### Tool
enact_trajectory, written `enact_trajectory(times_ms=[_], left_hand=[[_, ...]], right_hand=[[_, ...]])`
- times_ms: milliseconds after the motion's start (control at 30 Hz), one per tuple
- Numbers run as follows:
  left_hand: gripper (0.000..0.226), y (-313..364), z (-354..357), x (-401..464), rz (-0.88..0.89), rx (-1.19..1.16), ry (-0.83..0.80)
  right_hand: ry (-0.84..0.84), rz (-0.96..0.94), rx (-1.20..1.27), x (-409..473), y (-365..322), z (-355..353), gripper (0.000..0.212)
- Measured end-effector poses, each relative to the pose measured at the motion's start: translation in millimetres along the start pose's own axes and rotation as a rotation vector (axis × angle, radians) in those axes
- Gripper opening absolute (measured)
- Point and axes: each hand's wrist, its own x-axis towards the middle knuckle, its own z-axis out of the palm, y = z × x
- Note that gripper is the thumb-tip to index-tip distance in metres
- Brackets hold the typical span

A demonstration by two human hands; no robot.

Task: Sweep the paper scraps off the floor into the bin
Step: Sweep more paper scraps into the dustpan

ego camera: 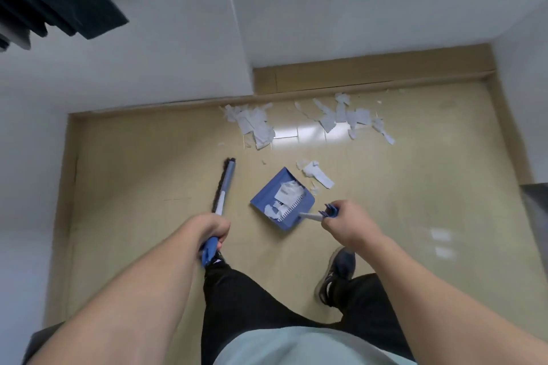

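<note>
While my left hand [214,230] grips the broom [224,187] and my right hand [345,224] holds the dustpan [268,197] handle, feather-light, flimsy paper scraps [329,118] lie partly in the dustpan, mostly beyond it, likely to flutter under anything but gentle strokes.

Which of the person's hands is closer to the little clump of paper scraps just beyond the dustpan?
The right hand, on the dustpan handle just short of the clump. The left hand grips the broom, farther off.
</note>
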Motion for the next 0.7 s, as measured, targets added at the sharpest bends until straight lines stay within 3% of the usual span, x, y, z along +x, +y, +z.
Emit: enact_trajectory(times_ms=[100, 200, 367, 567, 700], left_hand=[[0.037, 41.9, 61.9, -21.9, 0.039, -0.092, -0.033], [0.013, 76.6, 99.7, -57.1, 0.077, -0.114, -0.077], [0.013, 123.9, 121.9, -94.3, 0.117, -0.158, -0.113], [0.007, 194.9, 129.1, -106.9, 0.113, 0.203, -0.029], [0.020, 232.8, 146.3, -92.1, 0.094, 0.320, 0.039]], right_hand=[[0.000, -0.019, -0.032, -8.8, 51.4, -41.2, 0.020], [0.013, -0.014, -0.071, -18.9, 88.5, -74.0, 0.024], [0.014, -0.008, -0.121, -24.8, 133.7, -122.7, 0.020], [0.088, 0.093, -0.033, -4.6, 183.4, -144.9, 0.016], [0.077, 0.093, -0.045, 23.6, 206.3, -149.3, 0.018]])
